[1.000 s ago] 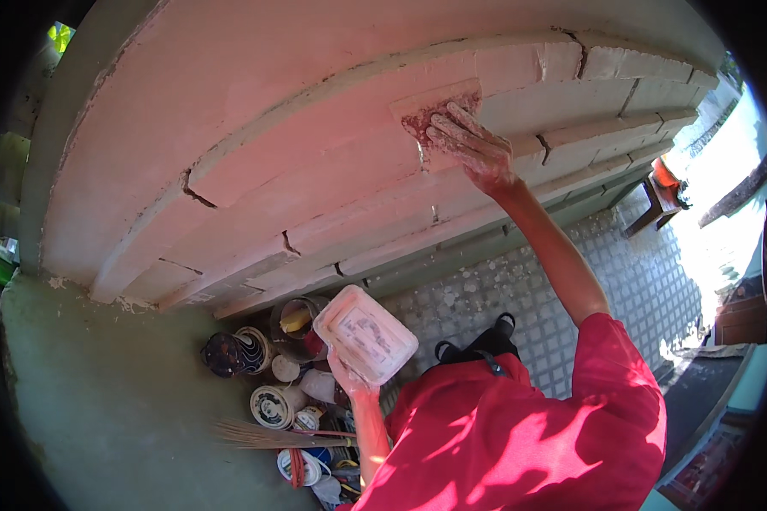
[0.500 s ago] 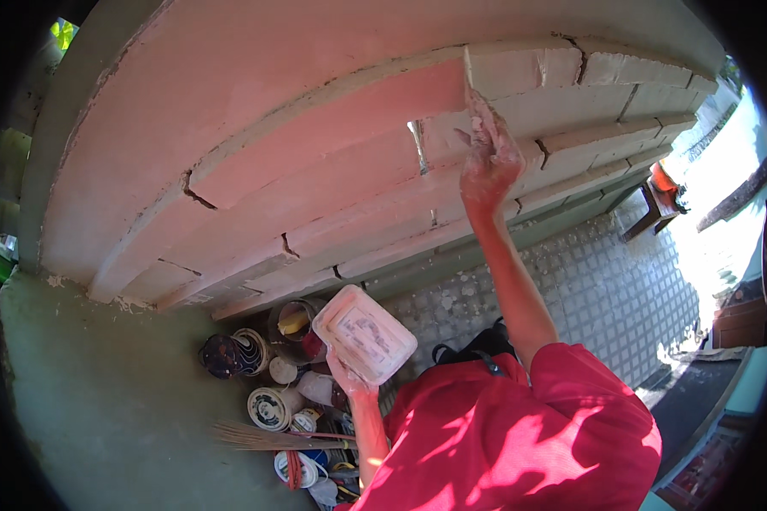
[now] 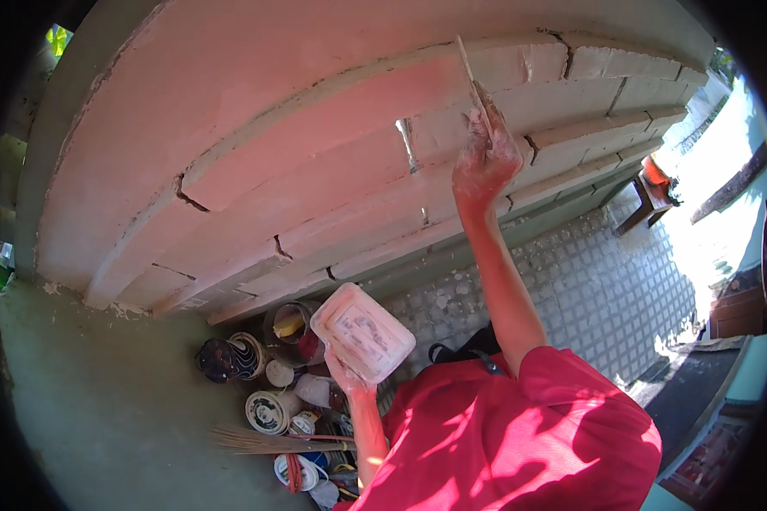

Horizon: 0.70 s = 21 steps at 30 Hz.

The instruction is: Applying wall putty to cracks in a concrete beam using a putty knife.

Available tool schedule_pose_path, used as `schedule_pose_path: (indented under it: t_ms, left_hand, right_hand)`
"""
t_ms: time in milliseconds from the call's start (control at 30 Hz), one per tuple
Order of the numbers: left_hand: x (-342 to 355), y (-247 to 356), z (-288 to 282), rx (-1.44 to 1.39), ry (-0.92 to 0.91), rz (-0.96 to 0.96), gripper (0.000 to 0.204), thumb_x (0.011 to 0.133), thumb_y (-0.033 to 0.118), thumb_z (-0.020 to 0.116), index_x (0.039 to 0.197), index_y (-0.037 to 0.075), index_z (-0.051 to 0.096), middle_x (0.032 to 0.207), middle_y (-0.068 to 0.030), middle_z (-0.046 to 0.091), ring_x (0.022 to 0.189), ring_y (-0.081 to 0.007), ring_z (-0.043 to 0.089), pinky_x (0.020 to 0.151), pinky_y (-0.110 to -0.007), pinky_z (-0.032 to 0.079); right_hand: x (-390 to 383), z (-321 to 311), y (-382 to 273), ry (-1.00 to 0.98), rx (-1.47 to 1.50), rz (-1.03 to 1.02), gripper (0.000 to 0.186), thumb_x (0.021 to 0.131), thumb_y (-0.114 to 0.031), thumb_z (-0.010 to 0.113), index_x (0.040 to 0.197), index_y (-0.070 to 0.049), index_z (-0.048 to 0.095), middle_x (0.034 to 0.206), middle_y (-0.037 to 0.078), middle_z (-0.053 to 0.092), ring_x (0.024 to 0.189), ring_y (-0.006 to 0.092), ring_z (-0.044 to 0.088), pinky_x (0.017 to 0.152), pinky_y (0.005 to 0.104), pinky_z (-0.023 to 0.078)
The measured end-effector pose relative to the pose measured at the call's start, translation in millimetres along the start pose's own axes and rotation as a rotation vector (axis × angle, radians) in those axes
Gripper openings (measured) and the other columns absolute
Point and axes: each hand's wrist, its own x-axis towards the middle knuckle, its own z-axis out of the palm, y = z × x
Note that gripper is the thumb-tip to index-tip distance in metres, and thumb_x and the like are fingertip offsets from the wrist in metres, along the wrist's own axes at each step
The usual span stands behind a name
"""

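Pale wall (image 3: 315, 162) courses, stepped into long ledges and bent into arcs by the lens, are spread across the upper part of the view. Pink is seen over the left and middle stretches, while the right-hand blocks are left greyer and are divided by dark, ragged joints (image 3: 564, 58). Below, the floor (image 3: 571, 289) is covered with patterned grey tiles.

By the right hand (image 3: 488, 166), which is raised before the upper ledges, a thin flat spreader (image 3: 465, 64) is gripped. Its blade is seen almost edge-on, pointed upward, with the fingers clamped together on its lower part; whether the wall is touched by the blade cannot be told. Both hand and tool are smeared with a pale coating.

By the left hand (image 3: 349, 372), a shallow rectangular plastic tub (image 3: 397, 334) is held low, in front of the red shirt (image 3: 520, 434). It is clasped at its lower left edge, its inside streaked with pinkish residue and some of the fingers hidden.

Just left of the tub, a dark bucket (image 3: 272, 332) is placed near the wall, with a yellow item (image 3: 288, 325) inside. Nearby, a whitish bucket (image 3: 267, 412) and a stick broom (image 3: 256, 440) are crowded together. Farther right, an orange object (image 3: 655, 173) is set on a wooden stool (image 3: 643, 209).
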Motion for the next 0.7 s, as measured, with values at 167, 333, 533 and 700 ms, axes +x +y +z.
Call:
schedule_pose_path:
  t_ms: [167, 333, 533, 700]
  left_hand:
    - [-1.3, -0.2, 4.1, -0.047, 0.018, 0.003, 0.054, 0.094, 0.04, 0.038, 0.138, 0.01, 0.042, 0.134, -0.0103, 0.05, 0.119, -0.031, 0.052, 0.098, -0.047, 0.045]
    - [-1.6, 3.0, 5.1, -0.054, 0.023, -0.001, 0.053, 0.094, 0.04, 0.039, 0.137, 0.009, 0.042, 0.134, -0.0103, 0.051, 0.118, -0.0304, 0.053, 0.098, -0.047, 0.046]
    - [-1.9, 4.3, 7.7, 0.004, 0.033, 0.026, 0.054, 0.093, 0.041, 0.04, 0.136, 0.009, 0.042, 0.131, -0.0098, 0.052, 0.116, -0.0299, 0.054, 0.096, -0.046, 0.047]
    - [4.4, -2.9, 13.5, 0.031, 0.028, -0.014, 0.055, 0.093, 0.043, 0.04, 0.137, 0.009, 0.041, 0.131, -0.009, 0.052, 0.116, -0.0297, 0.053, 0.097, -0.046, 0.046]
  right_hand:
    - [-21.4, 28.1, -8.3, -0.095, -0.017, -0.149, 0.053, 0.07, 0.012, 0.045, 0.116, -0.003, 0.064, 0.112, 0.016, 0.065, 0.102, 0.0338, 0.064, 0.088, 0.0365, 0.051]
    - [-46.0, 36.1, -32.1, -0.227, 0.089, -0.167, 0.06, 0.064, 0.015, 0.044, 0.116, -0.005, 0.065, 0.113, 0.015, 0.065, 0.109, 0.0325, 0.061, 0.092, 0.0385, 0.049]
    - [-2.1, 11.6, -15.6, 0.039, -0.012, -0.038, 0.051, 0.069, 0.012, 0.043, 0.113, -0.001, 0.065, 0.11, 0.017, 0.066, 0.104, 0.0344, 0.063, 0.088, 0.0384, 0.051]
    - [-31.9, 39.6, -21.7, -0.119, 0.005, -0.187, 0.048, 0.07, 0.011, 0.044, 0.112, 0.0, 0.065, 0.111, 0.017, 0.065, 0.102, 0.0359, 0.063, 0.089, 0.0369, 0.051]
